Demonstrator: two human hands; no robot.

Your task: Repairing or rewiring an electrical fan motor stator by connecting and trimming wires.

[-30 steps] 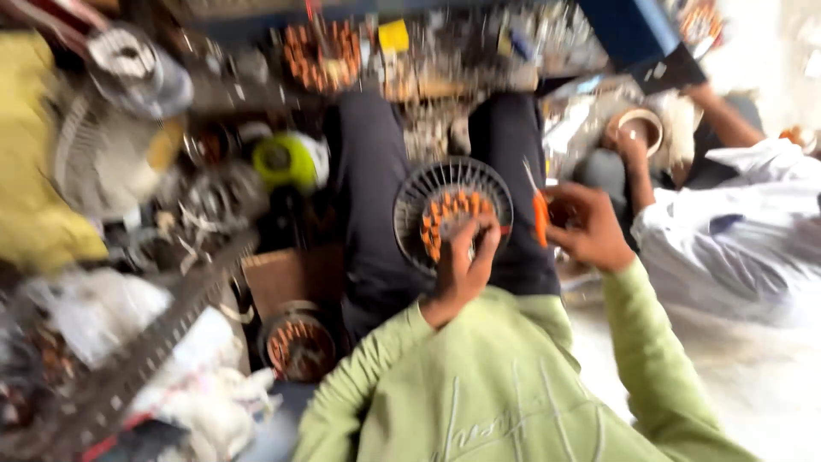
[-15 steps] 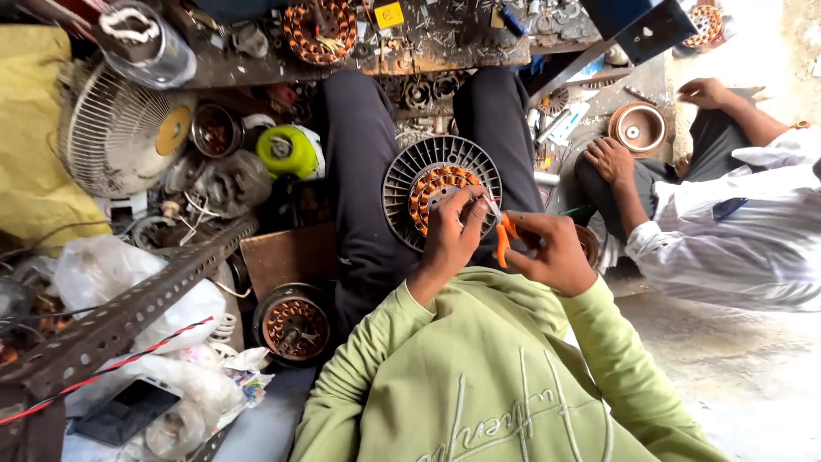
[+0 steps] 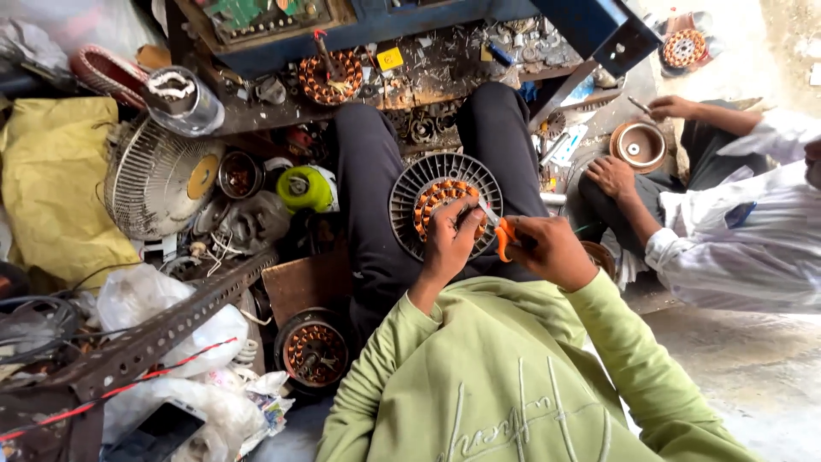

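Two hands at a fan motor, copper coils partly dressed

Head view. One person in a green sweatshirt sits with legs in dark trousers stretched out; a round grey fan motor [image 3: 445, 205] with a ribbed rim rests on the lap between the thighs. Its ring of copper coils [image 3: 438, 198] shows in the middle.

Left hand [image 3: 451, 241]: fingers curled down onto the coils, pressing or steadying them; it grips no separate object that can be made out.
Right hand [image 3: 552, 250]: closed round the orange handles of small pliers [image 3: 501, 236]; the metal tip points toward the coil ring, just beside the left fingertips.

State of work, as a judgement: coils sit wound in place on the core, so winding looks largely done. The job in hand appears to be trimming or tucking wire ends. No cover is fitted over the motor; the coils lie exposed. Whether leads are joined cannot be told, too small.

Surroundings: a second copper-wound motor [image 3: 312, 351] lies on the floor by the left knee. A white fan guard [image 3: 158, 178] leans to the left, near a green-capped part [image 3: 306, 188]. A perforated metal angle bar [image 3: 162, 329] crosses the lower left. Another wound core [image 3: 329, 77] sits on the cluttered bench beyond the feet.

A co-worker in a white shirt sits to the right, one hand [image 3: 611, 175] on a knee, near a brown round housing [image 3: 637, 145].
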